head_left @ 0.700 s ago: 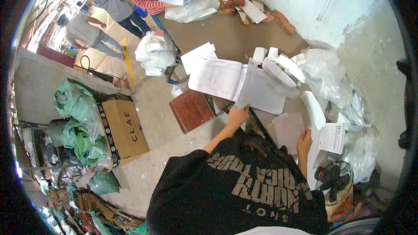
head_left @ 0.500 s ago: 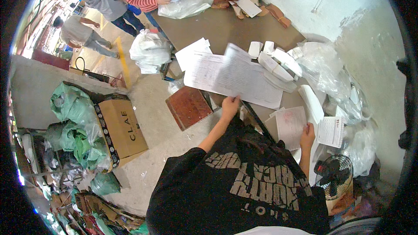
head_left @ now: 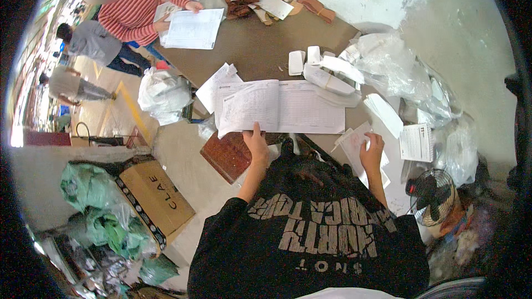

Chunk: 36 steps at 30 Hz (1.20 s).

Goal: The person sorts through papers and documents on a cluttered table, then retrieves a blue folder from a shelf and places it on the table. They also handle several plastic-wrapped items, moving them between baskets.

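An open record book (head_left: 310, 105) with ruled, printed pages lies across the table's near edge. My left hand (head_left: 256, 143) is closed at the bottom edge of a turned, slightly curled page (head_left: 246, 112) on the book's left side. My right hand (head_left: 372, 148), fingers bent and somewhat apart, is over a loose sheet with faint reddish marks (head_left: 350, 143). Whether its fingertips touch that sheet cannot be made out. More loose white papers (head_left: 208, 89) stick out beyond the book's left end.
Bundles of white cut pieces (head_left: 330, 80), clear plastic bags (head_left: 393, 66), a desk calendar (head_left: 417, 143) and a fan (head_left: 432, 196) are on the right. Across the brown table (head_left: 244, 55), a person in a striped top (head_left: 136, 8) holds papers. A cardboard box (head_left: 158, 199) stands left.
The page in my left hand has swung over to the left and down. My right hand has come away from the loose sheet's right edge. The striped-top person now holds papers lower over the table.
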Each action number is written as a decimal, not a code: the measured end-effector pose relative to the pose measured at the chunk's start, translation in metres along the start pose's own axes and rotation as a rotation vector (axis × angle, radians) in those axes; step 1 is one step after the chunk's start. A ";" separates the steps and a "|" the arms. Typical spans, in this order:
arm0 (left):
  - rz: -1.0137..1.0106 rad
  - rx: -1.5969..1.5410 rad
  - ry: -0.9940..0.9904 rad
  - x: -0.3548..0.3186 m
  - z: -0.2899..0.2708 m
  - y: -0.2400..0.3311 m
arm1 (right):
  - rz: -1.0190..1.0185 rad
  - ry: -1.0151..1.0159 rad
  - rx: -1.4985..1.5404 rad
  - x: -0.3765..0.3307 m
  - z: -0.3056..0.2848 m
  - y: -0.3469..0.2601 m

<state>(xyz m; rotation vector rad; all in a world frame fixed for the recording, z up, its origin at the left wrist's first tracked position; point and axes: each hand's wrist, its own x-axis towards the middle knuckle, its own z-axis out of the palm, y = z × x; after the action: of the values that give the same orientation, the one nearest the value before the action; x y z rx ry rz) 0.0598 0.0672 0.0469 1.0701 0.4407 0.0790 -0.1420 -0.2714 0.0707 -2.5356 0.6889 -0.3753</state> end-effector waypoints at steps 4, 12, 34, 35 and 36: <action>-0.073 0.483 -0.293 0.000 0.013 0.016 | 0.004 -0.030 0.059 0.007 0.021 -0.037; 0.612 1.136 -1.410 0.035 0.027 -0.013 | 0.555 -0.218 0.772 0.025 0.060 -0.075; 0.520 1.830 -1.255 0.085 -0.017 -0.011 | 0.574 -0.203 0.180 0.077 0.092 -0.065; 0.527 1.830 -1.250 0.085 -0.017 -0.011 | 0.540 -0.204 0.258 0.079 0.088 -0.063; 0.519 1.821 -1.256 0.085 -0.017 -0.010 | 0.550 -0.233 0.341 0.081 0.084 -0.062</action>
<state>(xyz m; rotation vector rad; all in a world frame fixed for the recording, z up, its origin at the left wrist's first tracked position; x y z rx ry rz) 0.1289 0.0993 0.0049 2.6380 -1.2223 -0.6450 -0.0179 -0.2354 0.0424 -1.9317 1.0805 -0.0011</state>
